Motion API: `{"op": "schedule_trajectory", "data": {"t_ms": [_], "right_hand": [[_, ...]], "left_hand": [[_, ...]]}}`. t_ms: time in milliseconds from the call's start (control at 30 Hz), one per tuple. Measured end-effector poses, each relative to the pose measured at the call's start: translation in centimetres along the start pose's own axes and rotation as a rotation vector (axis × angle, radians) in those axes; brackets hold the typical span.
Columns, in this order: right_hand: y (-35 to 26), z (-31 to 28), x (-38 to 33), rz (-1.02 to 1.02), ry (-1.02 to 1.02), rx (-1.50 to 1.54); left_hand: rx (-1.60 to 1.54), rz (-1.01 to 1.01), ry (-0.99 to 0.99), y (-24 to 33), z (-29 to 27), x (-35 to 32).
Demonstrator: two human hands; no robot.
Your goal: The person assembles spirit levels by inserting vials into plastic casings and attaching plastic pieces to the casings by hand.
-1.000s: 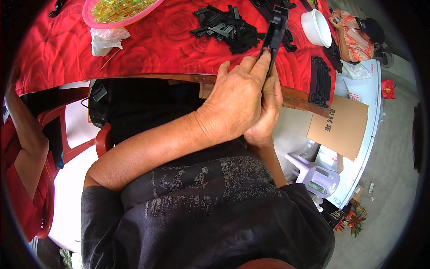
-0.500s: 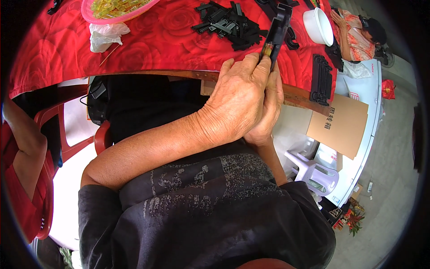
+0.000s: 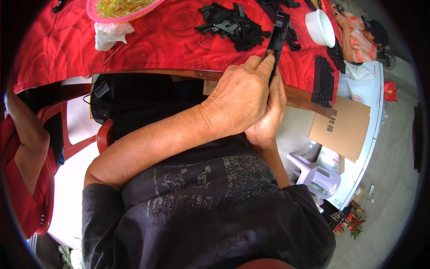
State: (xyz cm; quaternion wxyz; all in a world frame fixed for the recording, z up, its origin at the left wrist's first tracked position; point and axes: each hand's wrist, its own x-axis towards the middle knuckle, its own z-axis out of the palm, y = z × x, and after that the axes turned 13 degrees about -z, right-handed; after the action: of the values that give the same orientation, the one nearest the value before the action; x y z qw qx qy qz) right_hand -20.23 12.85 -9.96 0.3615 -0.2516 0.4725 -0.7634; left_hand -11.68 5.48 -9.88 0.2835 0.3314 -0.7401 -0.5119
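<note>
Both hands meet just below the near edge of the counter [image 3: 134, 54], which carries a red patterned cloth. Landmark for all positions: that near edge.

Left hand [image 3: 239, 101] lies on top, fingers pressed together and curled over the lower end of a long black plastic strip [image 3: 277, 38]. Right hand [image 3: 268, 119] sits beneath and cups the left from below; its fingers are mostly hidden, so I cannot tell how they close. The strip stands nearly upright, its upper end reaching past the edge and over the cloth. Judgement: two-handed hold at the bottom steadies the piece, leaving the top free.

Beyond the edge, toward the far side: a loose heap of black parts [image 3: 233, 24], left of the strip's top. A white bowl [image 3: 320, 27] sits right of the strip. A neat stack of black strips [image 3: 323, 80] lies at the right end, close to the edge. A pink dish [image 3: 121, 8] with yellow pieces sits far left, with a crumpled white bag [image 3: 109, 35] just nearer the edge.

Open room: bare cloth runs along the edge between the bag and the hands. Right of the hands space is tighter, with the stack near. Below the edge, a brown cardboard sheet [image 3: 342, 127] and a pale plastic stool [image 3: 313, 172] crowd the right side.
</note>
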Motion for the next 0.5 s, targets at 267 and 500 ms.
{"op": "schedule_trajectory", "data": {"t_ms": [267,500], "right_hand": [[0.64,-0.48,0.53,0.000,-0.004,0.017],[0.43,-0.05,0.45,-0.013,0.082,-0.018]], "left_hand": [[0.054,0.023,0.018,-0.54,-0.20,0.49],[-0.009,0.037,0.091,-0.45,-0.59,0.62]]}}
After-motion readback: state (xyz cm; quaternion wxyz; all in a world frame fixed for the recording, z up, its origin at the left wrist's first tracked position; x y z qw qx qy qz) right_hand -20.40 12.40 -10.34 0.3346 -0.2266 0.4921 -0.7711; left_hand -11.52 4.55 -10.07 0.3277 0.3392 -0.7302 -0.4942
